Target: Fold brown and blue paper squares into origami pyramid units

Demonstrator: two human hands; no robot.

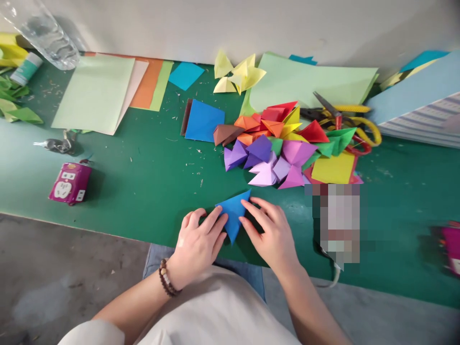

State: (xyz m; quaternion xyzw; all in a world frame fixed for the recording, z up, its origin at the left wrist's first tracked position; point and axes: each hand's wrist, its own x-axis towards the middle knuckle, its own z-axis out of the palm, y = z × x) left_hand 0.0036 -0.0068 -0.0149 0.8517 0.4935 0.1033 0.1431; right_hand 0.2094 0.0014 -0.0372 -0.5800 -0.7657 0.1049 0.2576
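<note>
A folded blue paper triangle [233, 212] lies on the green table near its front edge, one point toward me. My left hand [201, 235], wearing a bead bracelet, presses its left side with the fingertips. At its right side, my right hand [273, 229] holds the edge with thumb and fingers. Just beyond my hands is a pile of folded paper pieces: purple ones [259, 151], pink ones [295, 158], orange, red, yellow and green ones. Farther back, a stack of square blue paper [205, 120] lies with brown sheets under it.
Scissors [338, 117] with yellow and red handles lie behind the pile. Pale green sheets [97, 93] and a water bottle [43, 36] stand back left. A magenta box [70, 183] sits left, a glue stick [27, 67] beyond it. A blurred-out object [339, 223] lies right.
</note>
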